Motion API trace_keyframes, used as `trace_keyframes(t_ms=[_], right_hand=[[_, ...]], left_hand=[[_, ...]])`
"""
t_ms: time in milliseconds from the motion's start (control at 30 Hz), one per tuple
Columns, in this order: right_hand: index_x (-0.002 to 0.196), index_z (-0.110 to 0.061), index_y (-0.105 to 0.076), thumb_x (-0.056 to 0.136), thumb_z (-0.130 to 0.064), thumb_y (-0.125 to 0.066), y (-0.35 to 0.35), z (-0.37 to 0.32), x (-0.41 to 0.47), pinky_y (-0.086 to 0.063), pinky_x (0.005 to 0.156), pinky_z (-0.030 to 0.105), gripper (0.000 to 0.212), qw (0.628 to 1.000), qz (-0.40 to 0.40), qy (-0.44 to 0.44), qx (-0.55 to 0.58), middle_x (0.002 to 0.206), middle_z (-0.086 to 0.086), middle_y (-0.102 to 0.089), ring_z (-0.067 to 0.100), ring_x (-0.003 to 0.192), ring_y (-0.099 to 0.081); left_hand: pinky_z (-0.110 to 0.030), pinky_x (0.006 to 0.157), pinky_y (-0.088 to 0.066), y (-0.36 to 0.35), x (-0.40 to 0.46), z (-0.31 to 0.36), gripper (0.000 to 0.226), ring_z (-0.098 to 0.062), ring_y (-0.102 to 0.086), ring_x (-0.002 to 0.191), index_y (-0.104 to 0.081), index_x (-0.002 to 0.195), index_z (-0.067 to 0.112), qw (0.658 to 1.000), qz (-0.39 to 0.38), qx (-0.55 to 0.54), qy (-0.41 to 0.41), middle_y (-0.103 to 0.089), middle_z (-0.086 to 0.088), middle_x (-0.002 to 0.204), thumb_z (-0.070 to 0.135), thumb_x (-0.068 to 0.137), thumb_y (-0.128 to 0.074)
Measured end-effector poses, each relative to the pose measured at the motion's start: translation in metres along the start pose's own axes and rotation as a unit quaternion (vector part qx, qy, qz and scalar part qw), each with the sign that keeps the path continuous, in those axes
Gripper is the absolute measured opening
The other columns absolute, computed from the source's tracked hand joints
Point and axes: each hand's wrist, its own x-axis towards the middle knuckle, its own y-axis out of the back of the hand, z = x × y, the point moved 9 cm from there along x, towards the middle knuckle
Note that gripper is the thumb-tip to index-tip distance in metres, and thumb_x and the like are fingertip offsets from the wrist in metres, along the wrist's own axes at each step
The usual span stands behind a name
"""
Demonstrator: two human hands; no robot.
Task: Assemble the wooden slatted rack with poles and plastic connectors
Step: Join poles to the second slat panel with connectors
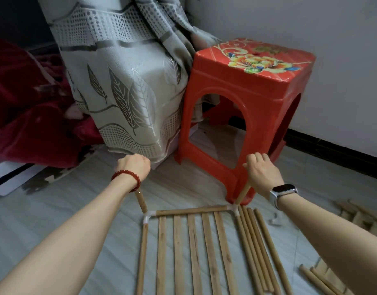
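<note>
A partly built wooden rack lies on the floor: several flat slats [193, 252] run toward me under a cross pole [190, 210]. White plastic connectors sit at the far left corner [147, 218] and the far right corner [233, 208]. An upright pole [140, 201] rises from the left connector, and my left hand [133, 165], with a red bead bracelet on the wrist, grips its top. My right hand [261, 170], a smartwatch on its wrist, grips the top of the upright pole [243, 193] in the right connector. Loose poles [260, 248] lie along the rack's right side.
A red plastic stool [245, 116] stands just behind the rack's right corner. A grey leaf-patterned curtain [123, 81] hangs behind the left hand, with red fabric [30, 116] to its left. More wooden pieces [357, 216] lie at the right edge, more poles [319, 279] at lower right.
</note>
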Motion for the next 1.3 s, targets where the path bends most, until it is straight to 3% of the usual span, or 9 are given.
trace_keyframes(t_ms=[200, 333, 500, 700, 833, 900, 1000, 1100, 1300], right_hand=[[0.134, -0.007, -0.031, 0.097, -0.038, -0.034, -0.003, -0.008, -0.001, -0.038, 0.095, 0.042, 0.048, 0.996, -0.073, -0.05, -0.033, 0.131, 0.008, -0.043, 0.027, 0.122, -0.038], [0.15, -0.014, -0.006, 0.099, -0.032, -0.031, 0.0, -0.009, -0.005, -0.015, 0.114, 0.049, 0.059, 0.982, -0.135, -0.076, 0.106, 0.157, 0.003, -0.007, 0.022, 0.145, -0.004], [0.141, -0.006, -0.037, 0.098, -0.016, -0.035, 0.032, 0.015, -0.048, -0.025, 0.112, 0.036, 0.044, 0.963, -0.07, -0.104, 0.24, 0.148, 0.013, -0.033, 0.026, 0.138, -0.029], [0.119, -0.005, -0.059, 0.097, -0.009, -0.039, 0.032, 0.073, -0.161, -0.038, 0.089, 0.025, 0.03, 0.916, -0.124, -0.203, 0.324, 0.116, 0.011, -0.065, 0.024, 0.112, -0.058], [0.12, -0.003, -0.058, 0.097, -0.008, -0.038, -0.008, 0.111, -0.24, -0.044, 0.092, 0.029, 0.031, 0.886, -0.188, -0.266, 0.329, 0.116, 0.014, -0.064, 0.024, 0.109, -0.059], [0.121, -0.002, -0.058, 0.097, -0.008, -0.038, -0.032, 0.132, -0.272, -0.041, 0.089, 0.026, 0.032, 0.878, -0.208, -0.292, 0.316, 0.121, 0.014, -0.061, 0.026, 0.113, -0.056], [0.118, -0.004, -0.061, 0.096, -0.004, -0.039, -0.061, 0.155, -0.303, -0.033, 0.072, 0.017, 0.032, 0.877, -0.204, -0.301, 0.314, 0.124, 0.01, -0.061, 0.025, 0.106, -0.058], [0.12, -0.008, -0.059, 0.096, -0.008, -0.039, -0.099, 0.181, -0.331, -0.04, 0.067, 0.027, 0.031, 0.873, -0.221, -0.34, 0.272, 0.115, 0.013, -0.065, 0.03, 0.097, -0.061], [0.142, -0.014, -0.033, 0.095, -0.015, -0.035, -0.163, 0.227, -0.363, -0.042, 0.097, 0.037, 0.047, 0.853, -0.276, -0.406, 0.176, 0.141, 0.012, -0.044, 0.03, 0.124, -0.045]], left_hand=[[-0.047, 0.101, -0.032, 0.015, -0.023, 0.006, 0.043, -0.029, -0.042, 0.121, -0.049, 0.122, 0.015, 0.995, 0.052, 0.077, -0.028, -0.051, -0.009, 0.128, 0.043, 0.096, -0.031], [-0.061, 0.109, -0.006, 0.03, -0.04, 0.03, 0.048, -0.027, -0.022, 0.136, -0.038, 0.134, 0.021, 0.988, 0.096, 0.101, -0.073, -0.035, -0.006, 0.143, 0.043, 0.091, -0.038], [-0.052, 0.113, -0.007, 0.038, -0.085, 0.089, 0.045, -0.022, -0.023, 0.137, -0.042, 0.134, 0.02, 0.974, 0.11, -0.045, -0.193, -0.036, -0.003, 0.143, 0.032, 0.091, -0.046], [-0.021, 0.097, -0.034, -0.004, -0.187, 0.178, 0.039, -0.015, -0.048, 0.117, -0.048, 0.129, 0.017, 0.896, -0.102, -0.275, -0.334, -0.048, -0.001, 0.127, 0.02, 0.09, -0.055], [-0.019, 0.101, -0.034, -0.067, -0.307, 0.232, 0.078, -0.001, -0.041, 0.117, -0.023, 0.144, 0.036, 0.756, -0.36, -0.13, -0.531, -0.036, 0.01, 0.139, 0.029, 0.08, -0.067], [-0.019, 0.098, -0.034, -0.088, -0.344, 0.246, 0.088, -0.004, -0.043, 0.119, -0.018, 0.143, 0.041, 0.712, -0.417, -0.087, -0.558, -0.036, 0.013, 0.142, 0.04, 0.075, -0.073], [-0.024, 0.096, -0.043, -0.086, -0.353, 0.272, 0.07, -0.002, -0.054, 0.104, -0.039, 0.135, 0.034, 0.711, -0.424, -0.166, -0.535, -0.048, 0.011, 0.134, 0.04, 0.075, -0.075], [-0.016, 0.087, -0.046, -0.085, -0.35, 0.294, 0.058, 0.004, -0.057, 0.087, -0.051, 0.125, 0.026, 0.706, -0.421, -0.198, -0.534, -0.057, 0.01, 0.12, 0.034, 0.073, -0.077], [-0.03, 0.086, -0.047, -0.093, -0.345, 0.328, 0.055, -0.006, -0.054, 0.095, -0.053, 0.12, 0.028, 0.716, -0.363, -0.207, -0.559, -0.06, 0.011, 0.109, 0.041, 0.072, -0.075]])
